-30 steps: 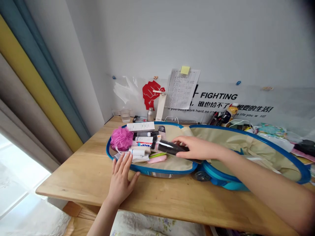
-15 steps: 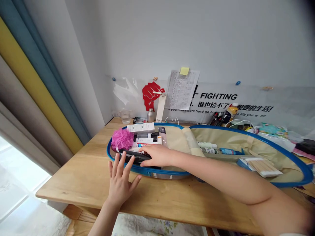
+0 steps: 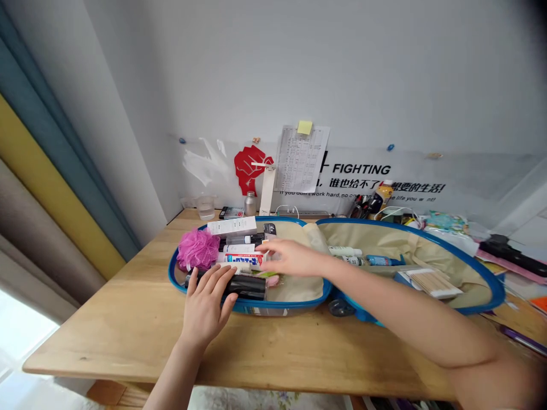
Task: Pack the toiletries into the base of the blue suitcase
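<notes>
On the wooden counter (image 3: 106,336), an open suitcase with a blue rim (image 3: 171,273) lies flat, its two shells spread left and right. The left hand (image 3: 205,302) sits at the near edge with its grip apart, fingers spread over a black cylindrical case (image 3: 245,286) and not clearly clamped around it. The case lies lengthwise along the near rim of the left shell, and the hand appears to be pressing it against the row of goods behind so that it stays put. The right hand (image 3: 290,257) reaches in from the right, its grip also apart, with the fingertips (image 3: 267,246) at or just above a white tube with a blue and red label (image 3: 245,259); whether they touch it is hard to tell. The left shell is tightly filled: one pink mesh shower puff (image 3: 199,249) is wedged in the far-left curve, where its softness lets it fit, one white carton (image 3: 232,226) lies along the far rim, and about four tubes lie roughly parallel between them, apparently side by side to save room. The right shell holds less: two white bottles (image 3: 344,250), one blue tube (image 3: 383,260) and one pack of wooden cotton swabs (image 3: 431,283), all lying on the beige lining (image 3: 427,245), with open space around them.
</notes>
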`<state>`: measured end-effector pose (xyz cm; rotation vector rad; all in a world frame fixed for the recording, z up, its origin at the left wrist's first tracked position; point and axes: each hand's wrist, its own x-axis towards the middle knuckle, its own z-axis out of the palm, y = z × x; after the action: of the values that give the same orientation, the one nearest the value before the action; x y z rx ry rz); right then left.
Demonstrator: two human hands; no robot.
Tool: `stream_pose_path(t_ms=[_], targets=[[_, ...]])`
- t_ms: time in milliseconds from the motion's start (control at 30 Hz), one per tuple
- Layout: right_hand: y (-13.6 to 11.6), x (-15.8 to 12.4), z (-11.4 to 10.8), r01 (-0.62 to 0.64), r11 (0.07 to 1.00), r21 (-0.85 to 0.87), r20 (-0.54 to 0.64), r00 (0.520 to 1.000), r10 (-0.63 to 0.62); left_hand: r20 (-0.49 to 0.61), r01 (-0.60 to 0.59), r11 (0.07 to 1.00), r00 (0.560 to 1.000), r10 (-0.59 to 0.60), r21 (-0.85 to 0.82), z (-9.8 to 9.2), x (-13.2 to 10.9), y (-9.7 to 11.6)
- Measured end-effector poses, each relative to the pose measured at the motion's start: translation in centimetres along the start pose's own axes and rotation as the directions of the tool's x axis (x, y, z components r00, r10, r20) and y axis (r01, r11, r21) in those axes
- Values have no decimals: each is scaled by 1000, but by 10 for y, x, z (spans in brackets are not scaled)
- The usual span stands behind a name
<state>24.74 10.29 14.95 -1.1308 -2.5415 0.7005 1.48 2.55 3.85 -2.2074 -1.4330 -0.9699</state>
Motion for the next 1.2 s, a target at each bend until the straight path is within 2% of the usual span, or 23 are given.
stream_pose_path(t_ms=[67,167,233,333,433,667,1200], targets=[[31,-16,-34,-136,990,-43,-81,988,132,3,13,1000,1000,-13,-1,0,0,2],[92,-44,-81,-397,890,-225,-223,910,350,-18,18,1000,1000,-18,-5,2,0,3],[132,-63,-101,-479,818,-318,-195,878,438,-34,21,1000,999,-22,-6,3,0,4],[180,-88,-110,-508,784,-357,-138,859,494,-54,22,1000,998,-22,-1,5,-1,5],[208,-100,-100,-510,769,-386,-103,852,513,-59,20,1000,998,-20,1,6,-2,6],[233,-88,-72,-455,788,-415,0,866,500,-68,34,999,997,-35,-5,8,-3,7],[242,-78,-65,-506,764,-401,-20,838,545,-72,53,998,996,-55,-21,5,-2,8]])
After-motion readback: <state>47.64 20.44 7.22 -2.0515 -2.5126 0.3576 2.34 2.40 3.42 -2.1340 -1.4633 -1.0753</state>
